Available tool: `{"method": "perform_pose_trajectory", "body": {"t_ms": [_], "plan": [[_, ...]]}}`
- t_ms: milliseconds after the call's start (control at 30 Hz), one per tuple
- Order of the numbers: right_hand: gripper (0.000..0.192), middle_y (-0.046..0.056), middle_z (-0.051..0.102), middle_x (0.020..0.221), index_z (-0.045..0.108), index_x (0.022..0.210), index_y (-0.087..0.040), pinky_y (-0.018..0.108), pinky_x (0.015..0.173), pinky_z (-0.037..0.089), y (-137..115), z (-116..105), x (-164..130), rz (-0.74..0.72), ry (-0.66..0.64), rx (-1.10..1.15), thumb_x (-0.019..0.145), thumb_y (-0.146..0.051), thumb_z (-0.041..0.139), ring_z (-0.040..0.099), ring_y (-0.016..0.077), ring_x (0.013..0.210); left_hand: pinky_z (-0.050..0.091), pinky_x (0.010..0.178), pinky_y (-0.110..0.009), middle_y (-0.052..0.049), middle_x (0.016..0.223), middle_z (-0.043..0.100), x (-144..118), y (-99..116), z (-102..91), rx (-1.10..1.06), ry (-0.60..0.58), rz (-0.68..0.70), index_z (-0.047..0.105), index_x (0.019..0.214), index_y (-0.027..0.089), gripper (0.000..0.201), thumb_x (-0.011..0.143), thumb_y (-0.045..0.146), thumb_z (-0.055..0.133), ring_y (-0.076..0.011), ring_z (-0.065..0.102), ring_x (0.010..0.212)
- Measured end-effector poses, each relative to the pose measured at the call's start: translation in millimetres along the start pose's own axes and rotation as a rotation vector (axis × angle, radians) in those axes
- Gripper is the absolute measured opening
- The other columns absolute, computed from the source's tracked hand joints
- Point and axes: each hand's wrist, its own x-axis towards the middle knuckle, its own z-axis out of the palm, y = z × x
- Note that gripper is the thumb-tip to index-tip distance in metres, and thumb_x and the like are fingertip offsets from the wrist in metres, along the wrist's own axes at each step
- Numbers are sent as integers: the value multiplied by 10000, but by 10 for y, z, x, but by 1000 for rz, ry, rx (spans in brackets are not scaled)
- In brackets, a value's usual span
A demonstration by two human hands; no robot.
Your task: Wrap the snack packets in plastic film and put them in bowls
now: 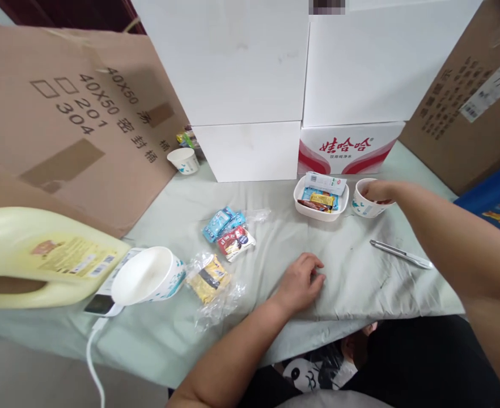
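Note:
My right hand (pixel 377 191) reaches down into a white paper cup (pixel 367 208) with a blue-green print. The cup wall hides its fingertips, so whether it grips anything does not show. On the cloth, my left hand (pixel 301 283) rests with fingers loosely bent and the thumb a little apart, holding nothing. Just left of the cup stands a white plastic tray (pixel 317 214) with several snack packets, among them a yellow packet (pixel 322 199) and a white-and-green packet (pixel 326 183). A silver pen (pixel 401 254) lies in front of the cup.
Blue packets (pixel 219 224), a red packet (pixel 236 242) and a yellow packet in clear wrap (pixel 210 279) lie left of centre. Nearby are a tilted paper bowl (pixel 143 277), a white corded device (pixel 104 305) and a large yellow jug (pixel 50 255). White boxes (pixel 250 150) and cardboard (pixel 63 124) border the table.

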Motion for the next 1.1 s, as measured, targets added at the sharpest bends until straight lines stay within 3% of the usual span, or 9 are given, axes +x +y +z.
{"method": "perform_pose_trajectory", "body": {"t_ms": [100,167,267,367,567,667,800,1000,1100], "plan": [[244,180,672,867,705,874,-73,411,780,466,-387,-188,-128,114,228,-107,867,-261,548,629,275,881,493,777,-307,-60,1027,606,0,8,4,32,-8,13,596,935,174,157,782,140,586,-147,570,777],[332,173,675,1021,674,1071,-108,400,801,453,-783,-197,-240,66,323,-119,926,-311,455,614,276,970,490,824,-327,-63,1015,617,2,15,6,68,-12,26,608,934,170,156,780,146,598,-168,581,830],[288,88,699,1019,657,1112,-194,333,785,463,-1448,35,-386,-188,229,-22,915,-332,499,633,229,927,475,894,-363,-79,1016,630,8,19,10,117,-13,39,627,929,161,145,786,155,606,-213,589,952],[338,103,661,1164,613,1209,-189,328,881,448,-2013,449,-430,-503,74,32,903,-321,559,609,232,1041,477,914,-374,-80,1016,642,15,17,13,131,-21,28,644,919,165,136,787,167,611,-228,597,988],[537,147,454,1437,427,1427,-205,362,1041,350,-2645,1147,-225,-604,-54,-76,914,-298,554,444,249,1297,518,860,-406,-97,1014,672,27,0,34,194,-45,28,647,936,170,186,763,181,580,-277,615,980],[449,132,555,1320,483,1376,-230,359,953,413,-2741,1306,-119,-598,-69,-116,936,-319,497,511,264,1212,522,861,-426,-118,1010,687,34,-26,58,232,-43,21,649,925,157,212,729,147,570,-307,616,995],[288,117,660,1096,633,1138,-210,320,833,452,-2636,1321,-70,-589,-77,-132,921,-183,446,616,238,1026,521,861,-402,-100,1013,680,34,-38,59,213,-24,41,645,935,170,212,731,157,592,-277,613,973],[286,133,666,1070,648,1090,-171,328,844,450,-2183,1038,-243,-430,53,-74,899,-155,436,621,250,1015,484,894,-380,-79,971,638,14,7,23,85,-30,42,632,898,165,124,779,175,601,-226,591,937],[297,128,632,1182,636,1112,-164,321,878,451,-1974,888,-362,-362,120,25,883,-150,448,609,235,1052,494,815,-351,-59,954,603,18,1,31,-38,28,-10,596,1000,164,241,759,155,605,-177,573,812]]}}
